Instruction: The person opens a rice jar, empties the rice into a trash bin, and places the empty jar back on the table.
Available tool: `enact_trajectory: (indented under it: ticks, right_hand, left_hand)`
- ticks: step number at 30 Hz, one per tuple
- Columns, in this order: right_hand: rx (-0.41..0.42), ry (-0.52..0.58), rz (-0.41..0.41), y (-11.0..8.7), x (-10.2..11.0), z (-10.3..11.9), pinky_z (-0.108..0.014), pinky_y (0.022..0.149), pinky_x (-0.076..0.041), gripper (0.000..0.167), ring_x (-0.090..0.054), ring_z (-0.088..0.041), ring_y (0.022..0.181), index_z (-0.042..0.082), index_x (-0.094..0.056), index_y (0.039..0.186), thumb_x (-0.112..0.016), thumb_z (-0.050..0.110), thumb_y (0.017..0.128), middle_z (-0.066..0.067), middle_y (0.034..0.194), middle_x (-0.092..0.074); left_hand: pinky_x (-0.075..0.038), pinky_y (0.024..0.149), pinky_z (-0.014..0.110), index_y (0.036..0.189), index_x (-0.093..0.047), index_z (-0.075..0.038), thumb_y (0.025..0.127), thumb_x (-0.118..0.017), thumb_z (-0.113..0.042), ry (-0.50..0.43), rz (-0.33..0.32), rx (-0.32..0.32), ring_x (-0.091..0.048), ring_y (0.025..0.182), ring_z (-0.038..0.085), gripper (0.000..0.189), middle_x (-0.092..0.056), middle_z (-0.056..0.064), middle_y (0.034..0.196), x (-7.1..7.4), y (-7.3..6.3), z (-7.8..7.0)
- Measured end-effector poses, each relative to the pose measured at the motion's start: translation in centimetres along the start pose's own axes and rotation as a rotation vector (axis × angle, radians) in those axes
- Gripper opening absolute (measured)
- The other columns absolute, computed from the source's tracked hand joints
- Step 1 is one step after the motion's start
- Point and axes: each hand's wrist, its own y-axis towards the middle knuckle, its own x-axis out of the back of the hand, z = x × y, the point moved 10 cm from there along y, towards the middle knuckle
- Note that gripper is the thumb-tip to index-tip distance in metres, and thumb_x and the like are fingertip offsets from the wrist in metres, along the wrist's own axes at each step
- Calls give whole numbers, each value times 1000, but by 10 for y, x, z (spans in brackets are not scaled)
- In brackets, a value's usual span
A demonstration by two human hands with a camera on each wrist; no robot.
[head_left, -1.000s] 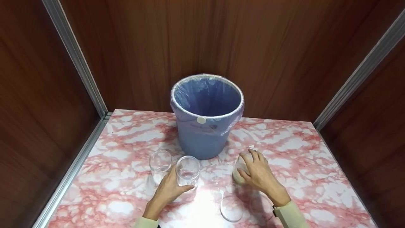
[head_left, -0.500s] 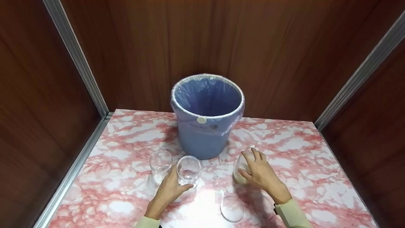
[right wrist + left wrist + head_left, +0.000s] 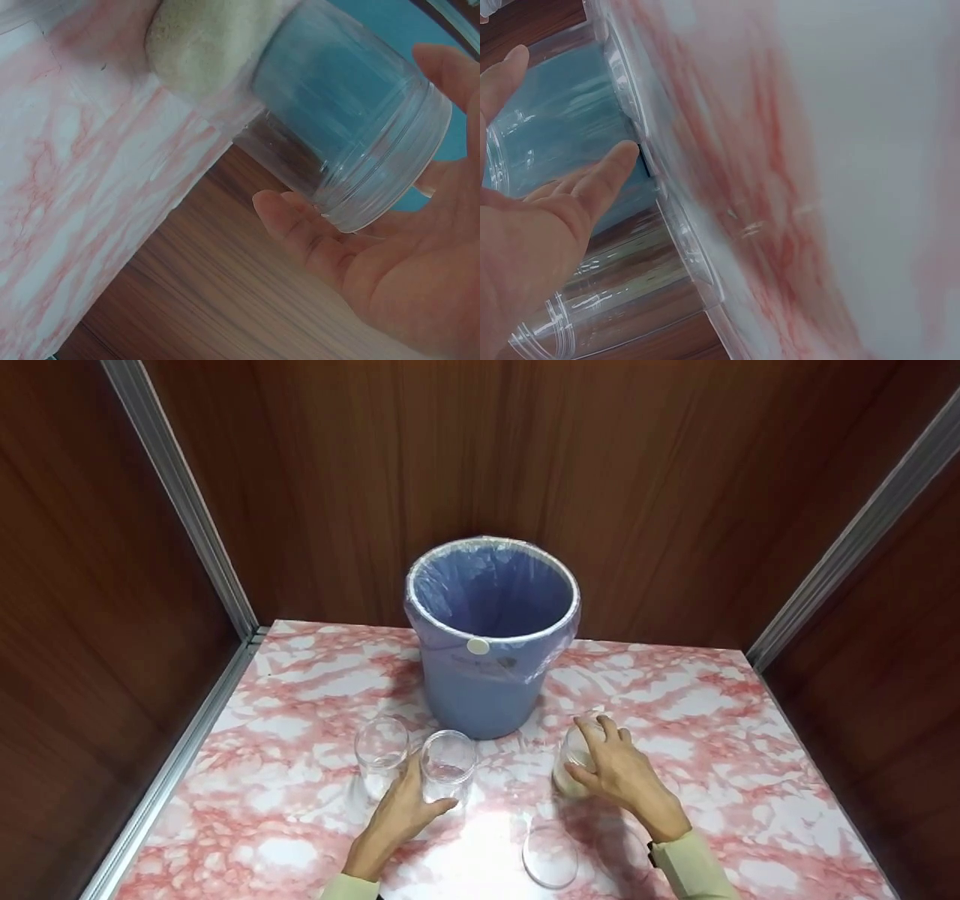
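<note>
Change slight: your right hand (image 3: 622, 781) spreads looser round right jar (image 3: 573, 751), left hand (image 3: 403, 811) spread beside middle jar (image 3: 450, 761), neither lifted.

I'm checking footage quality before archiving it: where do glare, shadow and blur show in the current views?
Head: white glare on the red-and-white marbled tabletop, a dark shadow below the bare right hand; left wrist: the tabletop looks soft and washed out; right wrist: pale highlights on the transparent cylindrical jar in that hand, light duller overall.
</note>
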Motion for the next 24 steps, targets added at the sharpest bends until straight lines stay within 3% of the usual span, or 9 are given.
enact_trajectory:
  ticks: [10, 18, 24]
  right_hand:
    - [-28, 14, -12, 2, 1, -3, -57, 61, -53, 73, -54, -45, 108, 16, -44, 143, -76, 40, 81, -24, 130, -49]
    - [-17, 40, -58, 1, 5, -3, -53, 55, -53, 73, -56, -45, 102, 15, -49, 139, -79, 39, 77, -24, 126, -52]
    - [28, 65, -126, 0, 12, -2, -51, 56, -53, 70, -58, -45, 97, 14, -53, 136, -82, 35, 75, -25, 122, -54]
  left_hand:
    - [-35, 109, 60, 153, -13, -1, 79, -82, -31, -124, 61, -2, -38, 138, 47, 106, -34, 31, 151, -5, -1, -3]
    - [-26, 113, 65, 157, 0, -12, 82, -76, -47, -183, 161, 68, -18, 147, 49, 112, -10, 25, 162, -11, -5, -1]
    - [-24, 115, 63, 157, 1, -13, 84, -76, -39, -190, 143, 46, -15, 148, 46, 109, -8, 24, 163, -5, -3, -8]
